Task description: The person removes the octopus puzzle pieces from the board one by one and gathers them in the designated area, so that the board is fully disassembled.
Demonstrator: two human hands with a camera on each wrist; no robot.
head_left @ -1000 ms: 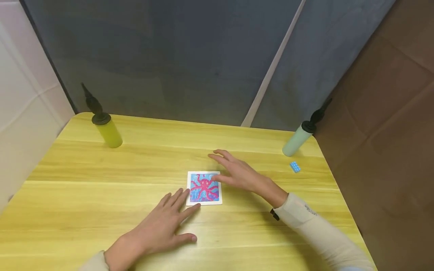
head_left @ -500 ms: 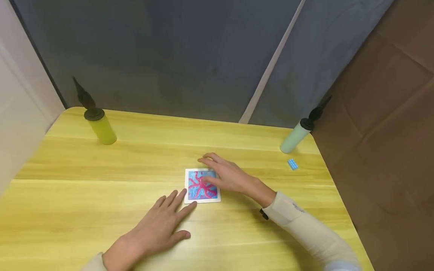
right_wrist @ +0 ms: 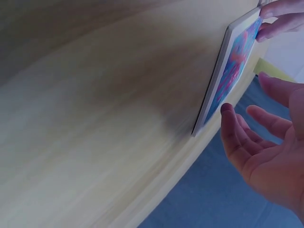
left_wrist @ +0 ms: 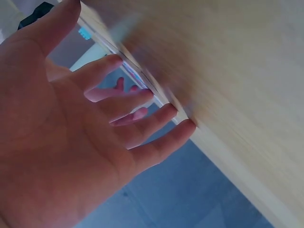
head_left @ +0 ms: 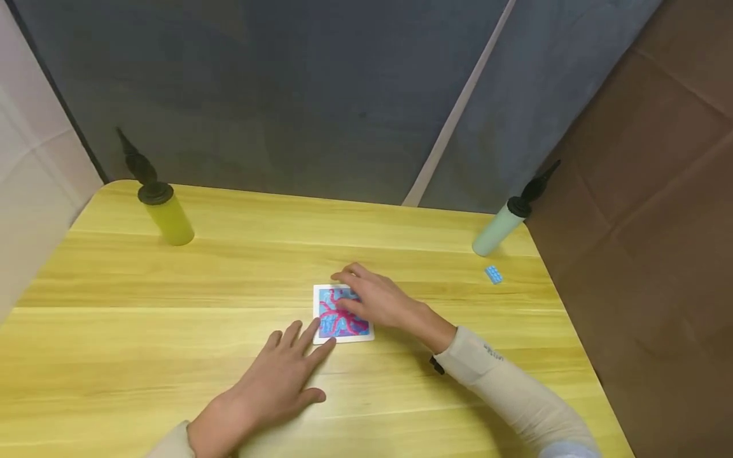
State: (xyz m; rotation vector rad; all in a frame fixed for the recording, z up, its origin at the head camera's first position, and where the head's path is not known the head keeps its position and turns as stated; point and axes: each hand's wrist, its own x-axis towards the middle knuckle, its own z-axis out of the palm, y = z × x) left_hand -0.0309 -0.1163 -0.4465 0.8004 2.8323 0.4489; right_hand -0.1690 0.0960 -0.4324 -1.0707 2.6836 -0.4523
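Observation:
A square card (head_left: 343,333) with a white border and a pink octopus picture lies flat on the wooden table. My left hand (head_left: 277,381), palm down with fingers spread, touches the card's lower left edge with two fingertips. Above the card's upper right part hovers my right hand (head_left: 378,299), its fingers loosely bent and holding nothing; it hides part of the octopus. In the right wrist view, the card (right_wrist: 232,66) looks thick-edged, and a fingertip of the right hand (right_wrist: 270,156) is close to its face; whether they touch I cannot tell.
A yellow cylinder with a black pointed top (head_left: 172,219) stands at the table's back left. A pale green cylinder (head_left: 498,232) with a similar top stands back right, and a small blue studded brick (head_left: 493,275) lies before it. Cloth walls enclose the table (head_left: 143,343).
My right hand has moved left, further over the card, and covers more of the octopus. The left hand keeps its place at the card's edge. The head view has shifted slightly.

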